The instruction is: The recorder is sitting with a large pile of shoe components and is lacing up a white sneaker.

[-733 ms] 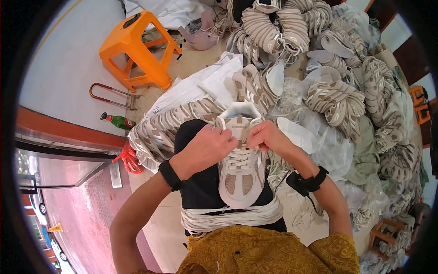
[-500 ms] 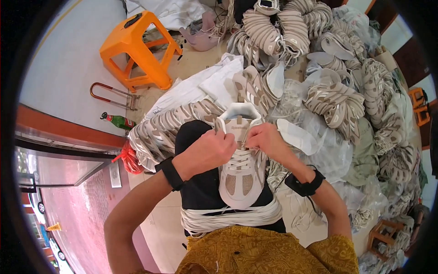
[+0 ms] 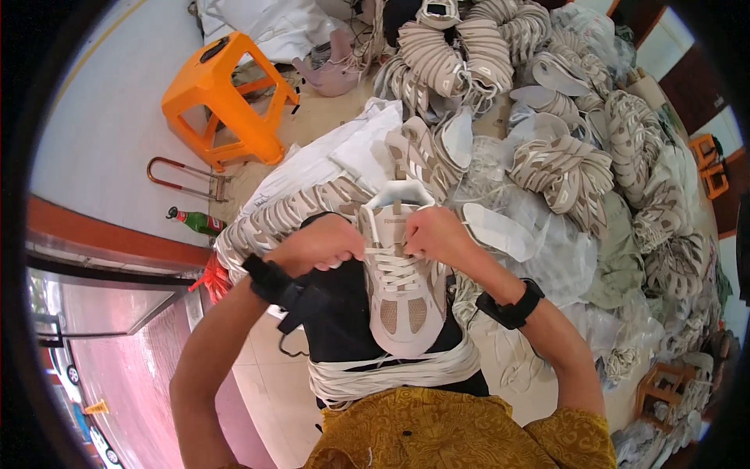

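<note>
A: What has shifted in the last half second?

B: Chiefly the left hand (image 3: 332, 242); it was over the left side of the tongue (image 3: 390, 227), close to the right hand (image 3: 439, 236), and has now swung outward past the shoe's left edge, above the dark trousers (image 3: 336, 336); the right hand has stayed by the upper lacing on its own side.

A: And where is the shoe (image 3: 406, 332) itself?

B: On the person's lap, toe toward the body and collar pointing away; the crossed laces (image 3: 397, 275) show more plainly at their upper left, since the left hand covers less of them.

A: How do the grips stand?

B: The left fingers are curled inward; a pale strand seems to run toward them from the top of the lacing, yet whether they pinch it cannot be told; the right fingers are bunched at the upper right of the lacing, and what sits between them is hidden.

A: What does that mean for the work?

B: The outward swing reads as a lace being drawn sideways, though that is a judgement; the bundle of loose laces (image 3: 398, 377) lies untouched across the lap, on the body side of the toe.
</note>
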Motion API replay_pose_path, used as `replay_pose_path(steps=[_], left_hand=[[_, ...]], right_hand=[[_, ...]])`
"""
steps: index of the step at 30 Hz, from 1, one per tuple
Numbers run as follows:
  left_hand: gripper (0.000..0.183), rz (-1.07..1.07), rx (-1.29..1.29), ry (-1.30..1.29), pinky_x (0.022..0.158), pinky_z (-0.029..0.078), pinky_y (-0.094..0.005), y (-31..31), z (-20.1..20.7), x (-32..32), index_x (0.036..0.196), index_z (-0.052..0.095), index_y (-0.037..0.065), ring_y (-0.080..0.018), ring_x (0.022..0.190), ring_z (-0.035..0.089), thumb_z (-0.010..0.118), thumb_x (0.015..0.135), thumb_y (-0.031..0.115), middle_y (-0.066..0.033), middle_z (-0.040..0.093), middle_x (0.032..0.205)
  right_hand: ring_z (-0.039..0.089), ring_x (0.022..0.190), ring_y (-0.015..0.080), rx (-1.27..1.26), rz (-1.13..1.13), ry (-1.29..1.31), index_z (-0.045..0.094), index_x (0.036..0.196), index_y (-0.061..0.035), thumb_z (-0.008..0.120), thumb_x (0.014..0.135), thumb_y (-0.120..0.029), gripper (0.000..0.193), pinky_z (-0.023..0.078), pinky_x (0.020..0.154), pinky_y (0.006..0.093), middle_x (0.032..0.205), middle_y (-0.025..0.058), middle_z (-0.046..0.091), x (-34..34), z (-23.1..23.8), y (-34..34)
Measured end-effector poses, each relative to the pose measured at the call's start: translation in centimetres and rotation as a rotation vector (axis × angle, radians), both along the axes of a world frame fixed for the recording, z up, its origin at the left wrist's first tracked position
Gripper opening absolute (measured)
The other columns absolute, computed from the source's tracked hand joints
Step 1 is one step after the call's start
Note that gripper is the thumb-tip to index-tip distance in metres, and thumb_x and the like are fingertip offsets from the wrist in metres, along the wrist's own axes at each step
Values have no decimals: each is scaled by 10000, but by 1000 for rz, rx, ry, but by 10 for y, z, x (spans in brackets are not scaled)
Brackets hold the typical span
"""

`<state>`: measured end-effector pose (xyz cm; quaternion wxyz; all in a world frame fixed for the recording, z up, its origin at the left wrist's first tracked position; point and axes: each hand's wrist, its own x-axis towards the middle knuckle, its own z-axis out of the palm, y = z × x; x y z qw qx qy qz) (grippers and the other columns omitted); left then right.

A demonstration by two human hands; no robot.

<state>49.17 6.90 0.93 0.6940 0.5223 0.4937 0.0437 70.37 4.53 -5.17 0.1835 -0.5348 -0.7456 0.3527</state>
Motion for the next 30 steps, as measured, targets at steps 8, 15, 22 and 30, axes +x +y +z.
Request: replay_pose_path(steps=[8, 15, 22, 30], left_hand=[[182, -314, 836, 531, 534, 438, -355, 32, -13, -27, 633, 593, 21, -281, 491, 494, 532, 660, 190, -153, 546, 568], [163, -317, 1140, 483, 598, 446, -395, 3, 6, -22, 736, 602, 80, -307, 646, 570, 565, 709, 236, -114, 590, 656], [110, -506, 1192, 452, 606, 451, -344, 5, 34, -48, 733, 607, 61, -275, 685, 579, 599, 710, 168, -103, 594, 695], [147, -112, 832, 503, 616, 437, -356, 19, 54, -96, 781, 587, -2, -311, 709, 570, 526, 758, 130, -153, 588, 742]], right_hand=[[581, 684, 259, 4, -161, 143, 593, 717, -51, 644, 578, -113, 161, 464, 593, 340, 679, 100, 591, 1, 8, -15], [522, 747, 198, 774, 216, -223, 583, 666, -66, 567, 617, -99, 62, 416, 618, 315, 633, 32, 546, -7, 10, -3], [460, 710, 175, 859, 470, -542, 555, 561, -87, 548, 610, -157, 86, 372, 645, 300, 600, 4, 508, -16, 15, 4], [487, 655, 180, 898, 520, -508, 562, 538, -94, 563, 595, -163, 90, 352, 601, 304, 561, 15, 523, 7, 33, -10]])
